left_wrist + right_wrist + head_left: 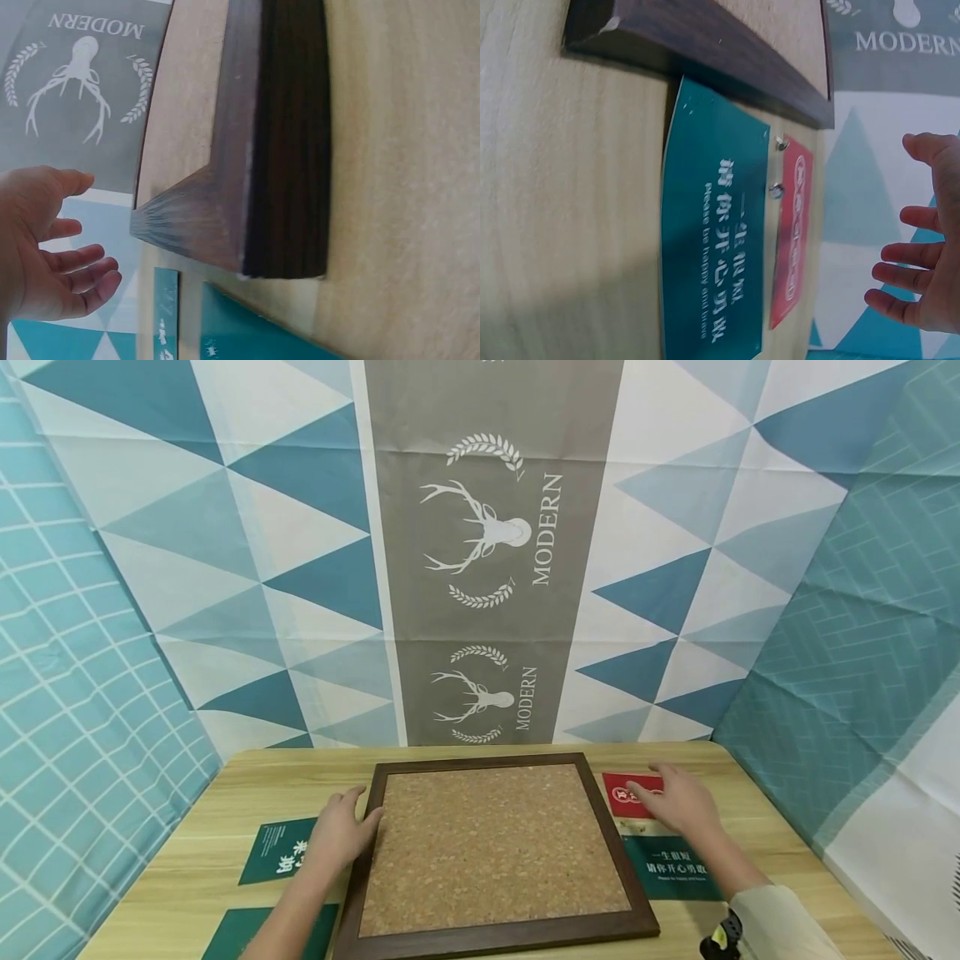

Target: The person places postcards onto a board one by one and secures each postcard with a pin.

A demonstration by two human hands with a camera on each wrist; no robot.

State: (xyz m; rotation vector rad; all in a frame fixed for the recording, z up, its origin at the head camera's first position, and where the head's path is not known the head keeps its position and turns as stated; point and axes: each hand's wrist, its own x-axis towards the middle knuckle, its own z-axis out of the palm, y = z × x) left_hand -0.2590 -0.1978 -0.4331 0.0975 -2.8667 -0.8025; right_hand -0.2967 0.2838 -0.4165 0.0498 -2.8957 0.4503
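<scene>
A cork board (495, 847) in a dark brown wooden frame lies on the table between my two hands. My left hand (341, 835) is over the frame's left side, its fingers spread and holding nothing; in the left wrist view the hand (56, 244) appears with relaxed fingers. On the right, my right hand (682, 806) hovers above a red card (628, 795) with white print. Its fingers are extended with nothing between them, as the right wrist view also shows. Below it lies a green card (716, 225) with white lettering, beside two small shiny pins (777, 190).
Left of the board lie a green card (273, 847) and another green card (243, 931), partly covered by my left forearm. A patterned wall cloth (480, 552) rises behind the wooden table (300, 768). Teal cloths hang at both sides.
</scene>
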